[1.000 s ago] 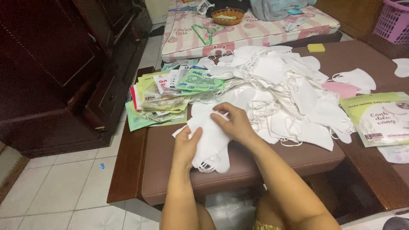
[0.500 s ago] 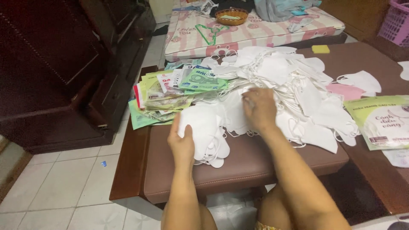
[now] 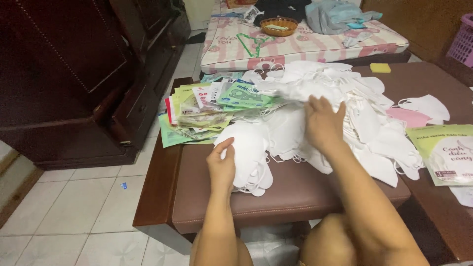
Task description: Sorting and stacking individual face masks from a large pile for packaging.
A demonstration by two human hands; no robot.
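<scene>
A small stack of white face masks (image 3: 249, 152) lies on the brown cushioned bench (image 3: 295, 197), and my left hand (image 3: 221, 165) holds its left edge between thumb and fingers. My right hand (image 3: 322, 123) rests flat, fingers spread, on the large heap of white masks (image 3: 345, 93) further back. A fan of green and white mask packets (image 3: 207, 111) lies at the left end of the bench.
A pink mask (image 3: 411, 117) and a green packet (image 3: 443, 152) lie at the right. A yellow sponge (image 3: 380, 68) sits at the back. Behind is a pink patterned mattress (image 3: 295, 47) with a woven basket (image 3: 279, 25). A dark wooden cabinet (image 3: 74, 79) stands left.
My right hand has left the small stack and moved back and right onto the big heap. My left hand stays on the stack.
</scene>
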